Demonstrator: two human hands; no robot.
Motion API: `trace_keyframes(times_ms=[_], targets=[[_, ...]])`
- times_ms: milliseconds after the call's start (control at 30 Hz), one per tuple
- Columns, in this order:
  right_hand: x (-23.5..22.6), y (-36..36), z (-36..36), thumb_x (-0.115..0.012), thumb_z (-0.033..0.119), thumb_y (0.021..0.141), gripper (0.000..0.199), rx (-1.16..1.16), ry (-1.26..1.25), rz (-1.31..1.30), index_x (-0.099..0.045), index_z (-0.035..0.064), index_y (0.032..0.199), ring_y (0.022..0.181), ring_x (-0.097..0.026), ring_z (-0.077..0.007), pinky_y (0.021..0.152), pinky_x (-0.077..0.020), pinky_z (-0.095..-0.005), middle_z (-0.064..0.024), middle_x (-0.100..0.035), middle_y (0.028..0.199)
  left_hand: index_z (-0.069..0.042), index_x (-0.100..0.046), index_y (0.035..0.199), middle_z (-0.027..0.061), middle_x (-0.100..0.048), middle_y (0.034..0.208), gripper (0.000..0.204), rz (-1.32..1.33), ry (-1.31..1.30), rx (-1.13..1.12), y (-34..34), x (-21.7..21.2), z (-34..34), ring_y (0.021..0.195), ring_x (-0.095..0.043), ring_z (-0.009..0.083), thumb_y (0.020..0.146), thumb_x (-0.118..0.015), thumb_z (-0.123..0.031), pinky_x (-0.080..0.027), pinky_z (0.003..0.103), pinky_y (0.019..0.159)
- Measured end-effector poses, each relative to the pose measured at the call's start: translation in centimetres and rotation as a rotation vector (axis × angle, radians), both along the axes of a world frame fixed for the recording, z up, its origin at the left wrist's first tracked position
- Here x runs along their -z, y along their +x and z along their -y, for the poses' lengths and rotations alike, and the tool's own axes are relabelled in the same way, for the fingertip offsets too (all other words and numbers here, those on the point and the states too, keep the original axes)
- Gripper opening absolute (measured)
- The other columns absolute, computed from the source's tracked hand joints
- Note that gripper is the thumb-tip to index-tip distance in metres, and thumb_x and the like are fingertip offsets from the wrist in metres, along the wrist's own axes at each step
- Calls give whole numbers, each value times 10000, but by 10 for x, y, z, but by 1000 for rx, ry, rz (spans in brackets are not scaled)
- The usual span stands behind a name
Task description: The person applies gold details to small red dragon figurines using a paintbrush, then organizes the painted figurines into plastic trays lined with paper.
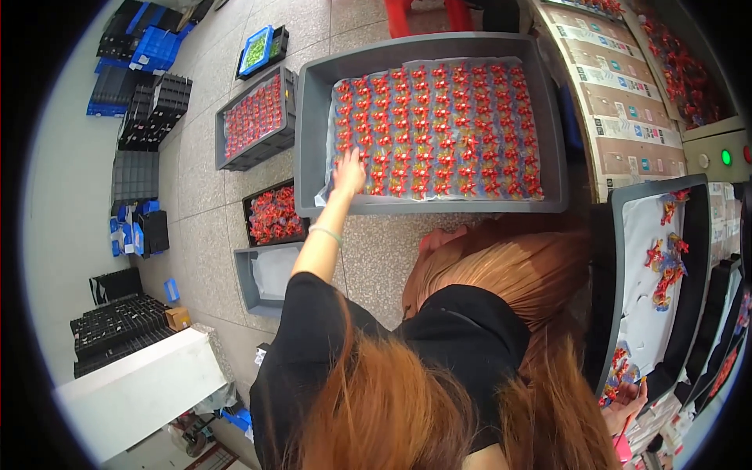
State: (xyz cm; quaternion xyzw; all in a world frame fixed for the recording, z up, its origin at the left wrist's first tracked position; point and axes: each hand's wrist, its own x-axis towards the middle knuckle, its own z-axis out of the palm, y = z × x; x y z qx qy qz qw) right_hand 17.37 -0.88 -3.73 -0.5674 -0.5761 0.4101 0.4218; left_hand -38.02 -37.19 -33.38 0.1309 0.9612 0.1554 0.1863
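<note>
My left hand [348, 174] reaches over the near left part of a large grey tray [313, 78]. Its fingers are bent together at a small red piece [356, 154] at the end of the leftmost row; the grip itself is partly hidden. Rows of similar red pieces with clear and yellowish parts [423, 121] lie on a white liner in this tray. Far to the right, my right hand [625, 403] is at the near end of another grey tray [615, 313], fingers apart, beside a heap of red and blue pieces [620, 370].
Left of the large tray stand a grey crate of red pieces [254, 117], a black crate of loose ones [274, 223] and a lined grey tray [270, 274]. Black and blue crates [153, 102] line the wall. A lit green button [726, 157] is at the right.
</note>
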Motion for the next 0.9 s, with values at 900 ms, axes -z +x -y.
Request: trace_keyframes(times_ms=[900], targets=[[1,2,5,-354,256,958,363,-73,27,-145,-491,-43,1111,800,-520,-144,783,-412,-258,-67,-535,856,-180,-457,1243,6,-353,1369,499,-28,-126,1014,61,-70,-140,1318,-207,223,768,-478,-28,-159,530,1048]])
